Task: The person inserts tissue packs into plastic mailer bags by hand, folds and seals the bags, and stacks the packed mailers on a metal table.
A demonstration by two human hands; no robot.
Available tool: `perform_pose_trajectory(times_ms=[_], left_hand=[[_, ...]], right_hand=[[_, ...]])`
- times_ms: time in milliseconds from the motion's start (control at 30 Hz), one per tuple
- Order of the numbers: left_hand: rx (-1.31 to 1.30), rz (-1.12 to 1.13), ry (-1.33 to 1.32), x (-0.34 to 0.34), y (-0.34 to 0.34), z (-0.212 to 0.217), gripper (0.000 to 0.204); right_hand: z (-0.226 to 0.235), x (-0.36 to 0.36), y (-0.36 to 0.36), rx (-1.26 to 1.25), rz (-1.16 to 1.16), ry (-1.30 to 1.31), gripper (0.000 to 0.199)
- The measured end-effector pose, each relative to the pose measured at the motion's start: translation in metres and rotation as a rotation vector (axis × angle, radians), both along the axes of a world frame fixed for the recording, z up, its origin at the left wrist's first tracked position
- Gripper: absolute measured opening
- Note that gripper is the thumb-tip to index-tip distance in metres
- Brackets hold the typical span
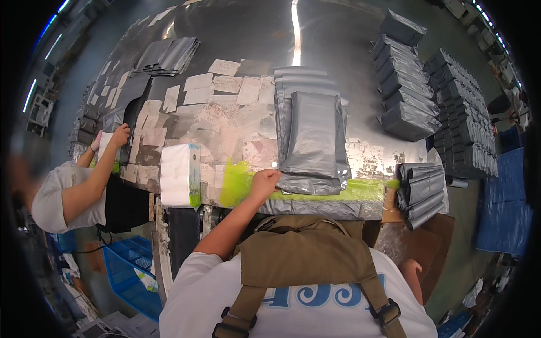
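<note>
My left hand (265, 181) reaches to the near edge of the metal table (236, 34). Its fingers are curled at the near-left corner of a stack of flat grey poly bags (313, 135). It seems to pinch the lowest bag's edge. My right hand (413, 269) hangs low at my right side, beside a brown cardboard box (434, 236). Only part of it shows, and I cannot tell whether it holds anything. A yellow-green strip (332, 192) runs along the table edge under the stack.
A white wrapped pack (177, 174) lies left of my hand. Paper labels (225, 101) cover the table top. Filled grey parcels (406, 107) are piled at the right, with rolled bags (422, 191) nearer. A co-worker's hand (119, 135) rests at the left, and blue crates (127, 262) stand below.
</note>
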State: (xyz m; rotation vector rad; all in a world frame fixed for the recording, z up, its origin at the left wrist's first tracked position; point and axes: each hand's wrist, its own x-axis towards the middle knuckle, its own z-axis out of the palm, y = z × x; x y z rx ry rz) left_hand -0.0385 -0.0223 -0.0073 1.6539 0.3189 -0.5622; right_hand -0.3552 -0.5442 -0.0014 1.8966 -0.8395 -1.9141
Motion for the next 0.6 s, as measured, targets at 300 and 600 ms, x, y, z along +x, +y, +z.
perform_pose_trajectory(times_ms=[300, 600], left_hand=[[0.546, -0.781, -1.532, 0.032, 0.017, 0.051, 0.041], [0.434, -0.82, -1.453, 0.045, 0.019, 0.03, 0.049]], right_hand=[[0.074, 0.28, 0.204, 1.12, 1.374, -1.541, 0.035], [0.05, 0.317, 0.179, 1.479, 0.926, -1.598, 0.02]])
